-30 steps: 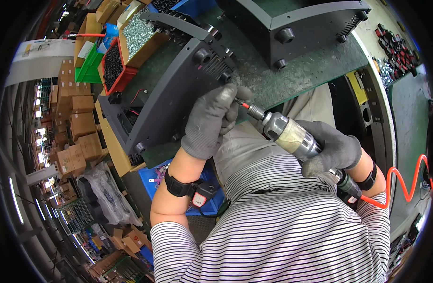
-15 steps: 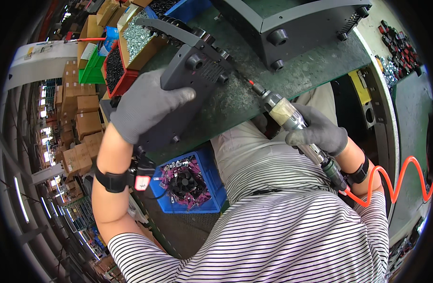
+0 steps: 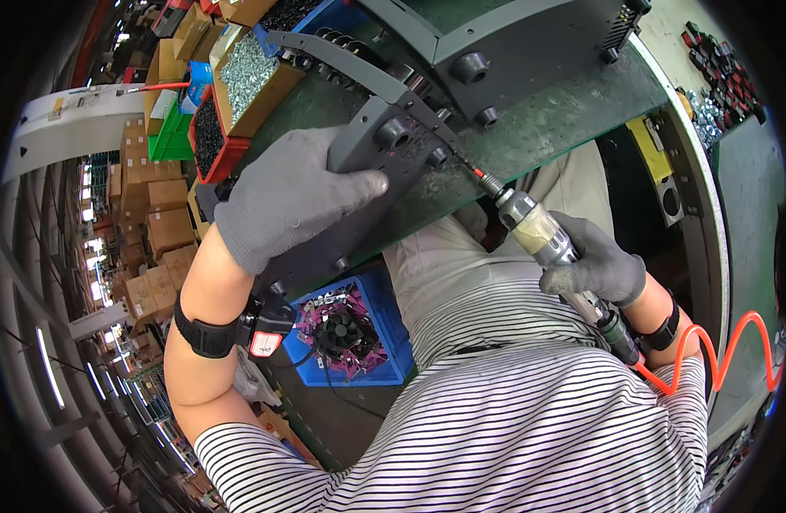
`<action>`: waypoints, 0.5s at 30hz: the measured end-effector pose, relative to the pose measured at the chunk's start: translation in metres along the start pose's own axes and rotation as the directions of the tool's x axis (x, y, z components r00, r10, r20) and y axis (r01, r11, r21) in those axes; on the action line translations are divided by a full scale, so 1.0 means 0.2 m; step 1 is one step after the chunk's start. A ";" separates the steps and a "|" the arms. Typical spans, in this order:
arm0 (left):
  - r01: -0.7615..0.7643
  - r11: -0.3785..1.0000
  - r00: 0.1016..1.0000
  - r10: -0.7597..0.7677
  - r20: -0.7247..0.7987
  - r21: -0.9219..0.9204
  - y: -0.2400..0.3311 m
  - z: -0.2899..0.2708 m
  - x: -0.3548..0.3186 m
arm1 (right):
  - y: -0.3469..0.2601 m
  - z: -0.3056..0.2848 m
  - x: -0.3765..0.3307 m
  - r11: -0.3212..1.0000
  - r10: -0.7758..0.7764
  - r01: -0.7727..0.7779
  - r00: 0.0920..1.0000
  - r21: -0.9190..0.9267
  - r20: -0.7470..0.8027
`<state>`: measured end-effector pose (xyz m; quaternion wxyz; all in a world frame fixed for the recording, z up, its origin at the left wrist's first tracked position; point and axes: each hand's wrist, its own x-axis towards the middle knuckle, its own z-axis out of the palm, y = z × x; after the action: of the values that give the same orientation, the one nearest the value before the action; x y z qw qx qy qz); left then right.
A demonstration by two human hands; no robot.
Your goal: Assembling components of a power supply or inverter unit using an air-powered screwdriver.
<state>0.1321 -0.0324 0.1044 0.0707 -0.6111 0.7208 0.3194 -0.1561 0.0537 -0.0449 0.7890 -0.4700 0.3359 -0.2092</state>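
My gloved left hand [image 3: 303, 197] grips the side of a dark grey metal casing [image 3: 363, 141] with round black feet, its thumb lying across the face. In my gloved right hand [image 3: 602, 261] is a pneumatic screwdriver [image 3: 538, 231], its fingers wrapped round the body. The driver's thin bit points up and left, its tip close to the casing's edge near a black foot; whether it touches a screw is too small to tell. An orange coiled air hose [image 3: 718, 359] runs from the driver's rear end.
A second grey casing [image 3: 530, 64] stands on the green bench top [image 3: 573, 124] behind. At the left are a cardboard box of silver screws [image 3: 249, 77] and a red bin of black screws [image 3: 209, 137]. A blue crate [image 3: 393, 342] below holds a black fan [image 3: 340, 332].
The held casing and my left hand have shifted right and slightly down in view. The driver has moved a little right and down, its bit still by the casing's edge.
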 end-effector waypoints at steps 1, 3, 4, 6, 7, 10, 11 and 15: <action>0.016 0.999 1.000 -0.016 0.007 0.032 0.02 0.00 0.02 | 0.01 0.00 0.00 1.000 -0.009 0.009 1.000 -0.007 -0.007; 0.030 0.995 1.000 -0.030 0.004 0.093 0.04 0.00 0.04 | 0.01 0.01 0.00 1.000 -0.011 0.011 1.000 0.020 -0.014; 0.017 0.994 1.000 -0.016 -0.004 0.105 0.05 0.00 0.05 | 0.02 0.01 0.00 0.998 -0.005 0.006 1.000 0.055 -0.017; -0.003 0.993 1.000 0.006 -0.022 0.120 0.06 0.01 0.06 | 0.02 0.01 0.01 0.995 0.006 -0.005 1.000 0.096 -0.017; -0.010 0.997 1.000 0.011 -0.014 0.082 0.06 0.01 0.06 | 0.03 0.01 0.02 0.995 0.011 -0.010 1.000 0.101 -0.012; 0.014 1.000 1.000 -0.014 -0.005 0.011 0.06 0.01 0.05 | 0.04 0.00 0.05 0.993 -0.022 0.023 1.000 0.112 -0.006; 0.015 1.000 1.000 -0.015 -0.018 -0.003 0.06 0.01 0.04 | 0.04 0.00 0.05 0.995 -0.022 0.023 1.000 0.093 -0.005; 0.014 1.000 1.000 -0.013 0.024 -0.028 0.04 0.01 0.04 | 0.04 -0.02 0.06 0.987 -0.019 0.014 0.999 0.157 0.030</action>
<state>0.1225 -0.0389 0.1022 0.0727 -0.6130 0.7112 0.3365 -0.1496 0.0470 -0.0568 0.8269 -0.4124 0.3021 -0.2342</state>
